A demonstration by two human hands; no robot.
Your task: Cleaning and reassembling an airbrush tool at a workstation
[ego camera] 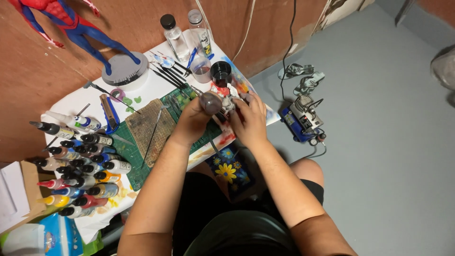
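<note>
The left hand (193,119) is clenched around a tool with a rounded grey cup on top (210,102), probably an airbrush, held above the green cutting mat (137,175) at the far edge of the white paint-stained worktop (85,97). The right hand (250,121) grasps a small white and red model part (227,100) just beside the cup; its fingers hide most of the part.

Handling, as a judgement: the part appears light, rigid and fragile. Hold it by its body, not by thin projections or fresh paint. The tool appears stiff and moderately light; grip its barrel below the cup.

A row of dark-capped dropper paint bottles (80,166) stands to the left. A small blue compressor (303,122) sits on the grey floor.
</note>
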